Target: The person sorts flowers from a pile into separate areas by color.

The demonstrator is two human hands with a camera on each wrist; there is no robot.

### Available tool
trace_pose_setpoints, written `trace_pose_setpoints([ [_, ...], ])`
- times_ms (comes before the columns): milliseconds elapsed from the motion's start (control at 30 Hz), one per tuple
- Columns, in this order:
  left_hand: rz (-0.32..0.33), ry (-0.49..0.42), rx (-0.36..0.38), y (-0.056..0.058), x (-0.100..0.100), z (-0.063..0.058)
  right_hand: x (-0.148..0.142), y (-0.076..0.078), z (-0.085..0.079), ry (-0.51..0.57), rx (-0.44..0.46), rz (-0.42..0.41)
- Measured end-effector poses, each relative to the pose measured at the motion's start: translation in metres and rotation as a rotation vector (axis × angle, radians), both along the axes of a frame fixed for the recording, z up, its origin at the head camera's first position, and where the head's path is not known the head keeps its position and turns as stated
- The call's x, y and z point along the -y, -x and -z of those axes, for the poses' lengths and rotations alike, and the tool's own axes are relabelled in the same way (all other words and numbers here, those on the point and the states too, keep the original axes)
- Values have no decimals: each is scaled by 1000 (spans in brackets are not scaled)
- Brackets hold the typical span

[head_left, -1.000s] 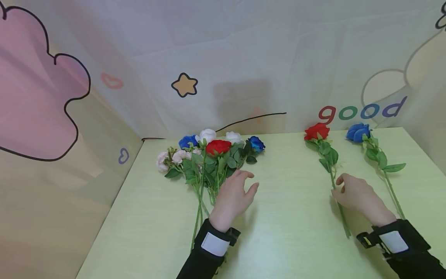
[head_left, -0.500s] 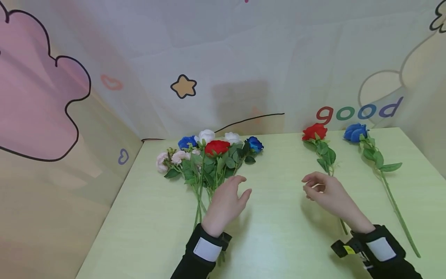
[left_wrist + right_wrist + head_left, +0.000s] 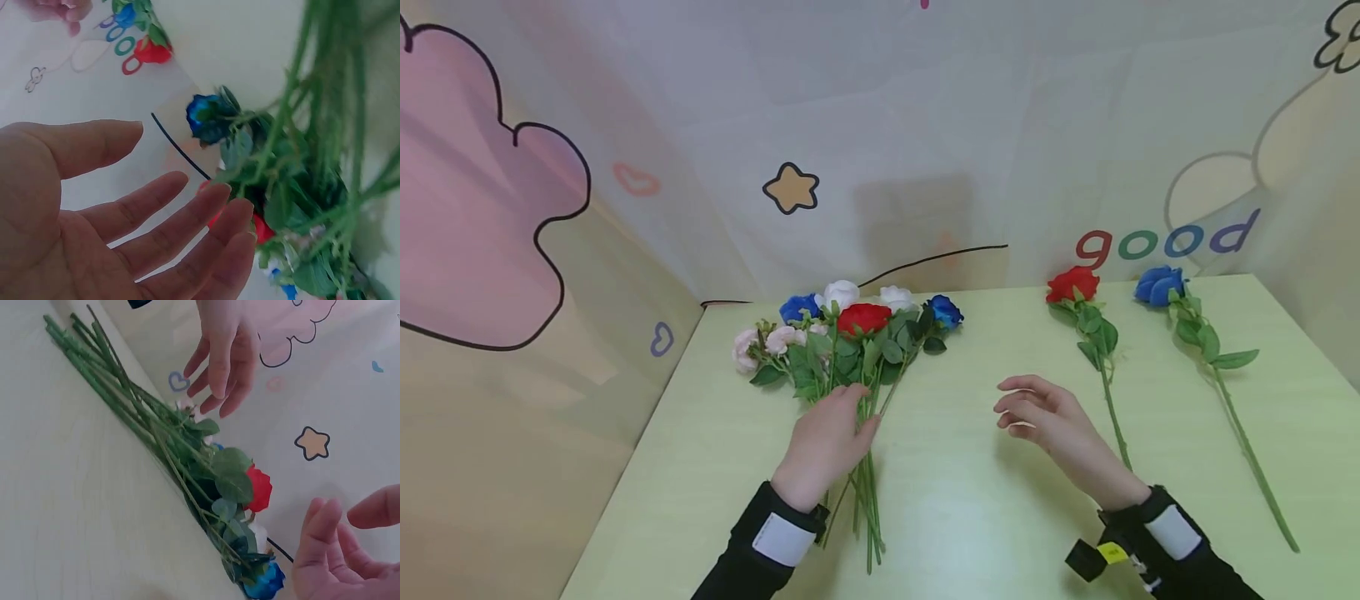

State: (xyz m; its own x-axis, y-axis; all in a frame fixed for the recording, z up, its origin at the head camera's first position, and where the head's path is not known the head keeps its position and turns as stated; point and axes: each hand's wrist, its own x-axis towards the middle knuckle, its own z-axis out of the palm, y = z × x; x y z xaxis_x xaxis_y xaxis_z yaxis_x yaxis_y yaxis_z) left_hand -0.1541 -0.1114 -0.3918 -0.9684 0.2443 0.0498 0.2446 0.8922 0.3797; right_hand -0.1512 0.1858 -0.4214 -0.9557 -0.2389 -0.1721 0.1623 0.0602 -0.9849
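A bunch of artificial flowers lies on the table, with a red rose (image 3: 863,319), a dark blue rose (image 3: 945,311), white roses (image 3: 839,294) and pale pink blooms (image 3: 782,338). Over its green stems (image 3: 868,492) is my left hand (image 3: 826,442), its fingers relaxed and apart from the thumb. In the left wrist view the palm holds nothing, and the stems run beside the fingertips. My right hand (image 3: 1060,433) hovers between the bunch and a single red rose (image 3: 1072,285), its fingers loosely bent around nothing.
A single blue rose (image 3: 1161,287) lies at the right, its stem pointing toward the front. The pale table (image 3: 970,533) meets a printed cloth backdrop (image 3: 925,125) behind and at the sides.
My right hand has moved left, away from the single red rose's stem. My left hand has shifted left and slightly down across the bunch's stems. The flowers look unmoved.
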Motion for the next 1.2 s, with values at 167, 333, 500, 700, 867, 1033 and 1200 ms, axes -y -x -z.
trace_pose_setpoints([
  [167, -53, 43, 9, -1, 22, 1, 18, 2, -3, 109, 58, -35],
  [333, -104, 78, 14, -2, 40, 8, 37, 6, -4, 201, 108, -40],
  [500, -169, 96, 66, -3, 54, 18, 51, 9, -2, 262, 149, -51],
  [700, -193, -6, 171, 1, 62, 32, 59, 8, 1, 275, 162, -62],
  [867, -209, -82, 223, 5, 65, 44, 63, 5, 3, 261, 160, -92],
  [1033, -214, -91, 220, 8, 62, 50, 64, 4, 5, 240, 145, -113],
  [1200, -216, -100, 211, 12, 59, 54, 63, 4, 7, 241, 136, -125],
])
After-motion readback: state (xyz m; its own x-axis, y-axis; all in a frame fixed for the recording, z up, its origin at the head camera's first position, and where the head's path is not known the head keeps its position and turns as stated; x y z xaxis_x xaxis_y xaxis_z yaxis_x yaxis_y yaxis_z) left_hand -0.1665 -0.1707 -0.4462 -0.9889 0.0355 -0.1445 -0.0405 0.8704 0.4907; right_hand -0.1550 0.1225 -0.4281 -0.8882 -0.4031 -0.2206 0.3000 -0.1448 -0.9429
